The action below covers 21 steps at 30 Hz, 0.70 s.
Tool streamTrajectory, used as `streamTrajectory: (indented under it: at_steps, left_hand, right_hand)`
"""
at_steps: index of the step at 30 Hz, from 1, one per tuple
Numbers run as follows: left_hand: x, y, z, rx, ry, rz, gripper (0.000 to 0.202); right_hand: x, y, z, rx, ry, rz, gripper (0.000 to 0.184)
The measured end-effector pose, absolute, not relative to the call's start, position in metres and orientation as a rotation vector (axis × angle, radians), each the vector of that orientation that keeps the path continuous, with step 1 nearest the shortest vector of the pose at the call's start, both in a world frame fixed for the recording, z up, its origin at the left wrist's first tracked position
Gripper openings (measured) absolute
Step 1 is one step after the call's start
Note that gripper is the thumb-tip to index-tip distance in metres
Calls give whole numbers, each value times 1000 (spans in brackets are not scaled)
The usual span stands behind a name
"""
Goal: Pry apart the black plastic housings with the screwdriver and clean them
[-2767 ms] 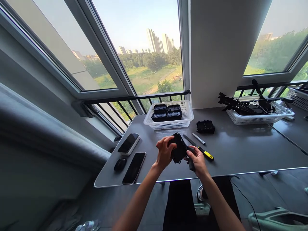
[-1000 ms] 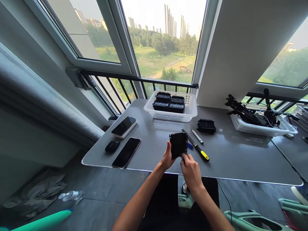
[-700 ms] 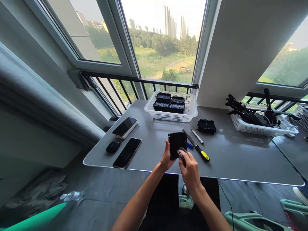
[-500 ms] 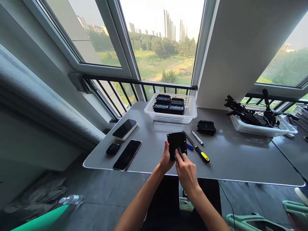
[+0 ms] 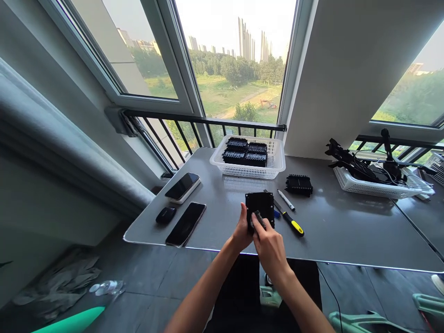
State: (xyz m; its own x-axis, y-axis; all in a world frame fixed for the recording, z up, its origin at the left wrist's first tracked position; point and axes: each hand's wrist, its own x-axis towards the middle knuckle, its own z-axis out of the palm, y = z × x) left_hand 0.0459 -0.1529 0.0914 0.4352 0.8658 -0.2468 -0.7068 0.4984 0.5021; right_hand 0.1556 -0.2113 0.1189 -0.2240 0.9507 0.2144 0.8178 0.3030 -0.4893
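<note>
By the window (image 5: 239,76), gray table (image 5: 347,226)

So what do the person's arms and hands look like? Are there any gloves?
No gloves: the bare left hand and bare right hand are uncovered. The long, slim left forearm and right forearm show no sleeves, watch, bracelet or markings. Black cloth covers the legs.

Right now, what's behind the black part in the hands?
A tool and a blue piece show past its right edge, both partly covered, on the table. Whatever lies fully behind the black part can't be seen.
</note>
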Motion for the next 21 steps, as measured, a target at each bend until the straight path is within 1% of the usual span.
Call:
streamTrajectory:
  at_steps: [4, 8, 10, 14, 18, 21]
  left_hand:
    - [44, -152, 92, 345, 525, 1033, 74]
    - [40, -152, 94, 384, 538, 1011, 73]
    - [40, -154, 96, 392, 537, 1018, 73]
    - [47, -159, 98, 395, 553, 995, 69]
    - [57, -165, 97, 400, 487, 948, 66]
    - [57, -165, 99, 369, 503, 967, 66]
  right_hand:
    - [150, -217, 118, -1605, -2193, 425, 49]
    - [161, -223, 120, -1521, -2072, 513, 35]
    - [169, -222, 122, -1482, -1944, 510, 33]
    - [174, -208, 133, -1430, -1823, 381, 46]
    - [168, -195, 147, -1589, -2019, 212, 53]
    - [164, -195, 151, -1659, -2191, 160, 54]
